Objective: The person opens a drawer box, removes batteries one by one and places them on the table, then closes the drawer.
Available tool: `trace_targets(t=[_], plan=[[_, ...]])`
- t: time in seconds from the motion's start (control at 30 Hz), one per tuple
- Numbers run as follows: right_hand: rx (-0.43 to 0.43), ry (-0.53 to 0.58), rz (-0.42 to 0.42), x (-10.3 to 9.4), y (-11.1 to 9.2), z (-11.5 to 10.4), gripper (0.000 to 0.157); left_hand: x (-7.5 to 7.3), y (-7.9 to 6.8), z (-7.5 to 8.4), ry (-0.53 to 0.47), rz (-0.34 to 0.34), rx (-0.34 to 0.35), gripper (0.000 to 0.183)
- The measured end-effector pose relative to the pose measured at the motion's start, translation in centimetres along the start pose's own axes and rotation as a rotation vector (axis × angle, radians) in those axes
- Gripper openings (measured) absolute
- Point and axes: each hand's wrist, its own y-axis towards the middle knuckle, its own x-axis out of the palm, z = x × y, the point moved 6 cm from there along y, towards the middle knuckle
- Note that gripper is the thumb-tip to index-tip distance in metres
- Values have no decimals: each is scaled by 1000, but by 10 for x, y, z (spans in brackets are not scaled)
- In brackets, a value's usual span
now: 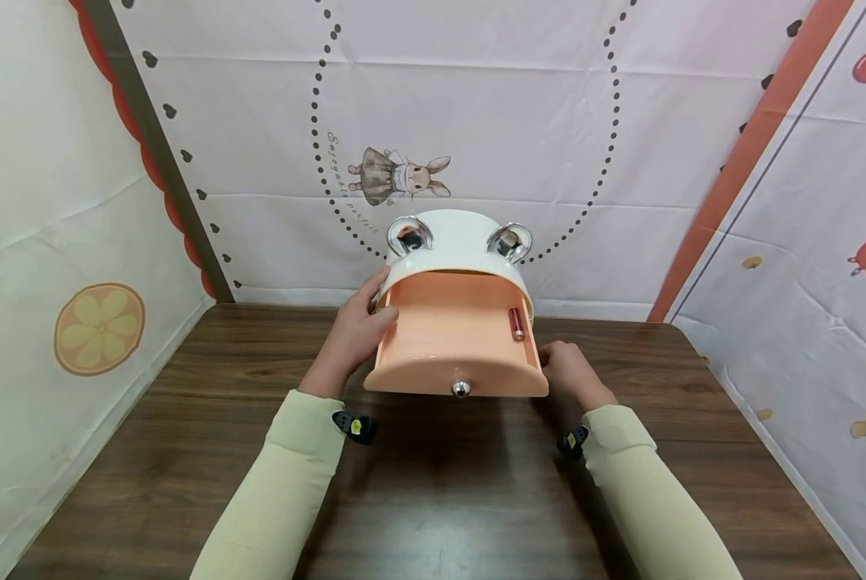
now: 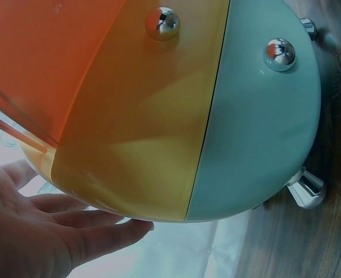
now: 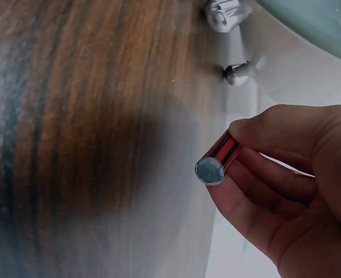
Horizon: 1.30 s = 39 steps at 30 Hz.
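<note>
A white rounded drawer box (image 1: 450,229) with shiny round ears stands on the table, its peach top drawer (image 1: 433,326) pulled out. Inside that drawer, by the right wall, lies a red battery (image 1: 515,324). My left hand (image 1: 356,330) rests against the box's left side, thumb by the drawer's edge; the left wrist view shows its fingers stretched along the curved side. Low beside the box's right side, my right hand (image 3: 292,179) pinches another battery (image 3: 219,156), red and black with a flat silver end, between thumb and fingers.
Below the pulled-out drawer, the box has a yellow front (image 2: 135,127) and a green front (image 2: 257,116), each with a silver knob. Silver feet (image 2: 306,190) carry it on the dark wood table (image 1: 433,499). Printed cloth (image 1: 258,121) hangs behind and at both sides.
</note>
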Motion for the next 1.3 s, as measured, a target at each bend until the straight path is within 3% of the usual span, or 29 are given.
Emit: trace_targets(t=[0.33,0.93,1.3], plan=[[17,-15,-51,9,-3,4,18,0,-2,-3,5,-3,-8,70],[45,1,-33,13,-6,12,23,2,-2,-3,-6,-12,-7,70],[23,10,10,-1,-13,6,32,2,-2,-1,-18,-12,-13,68]])
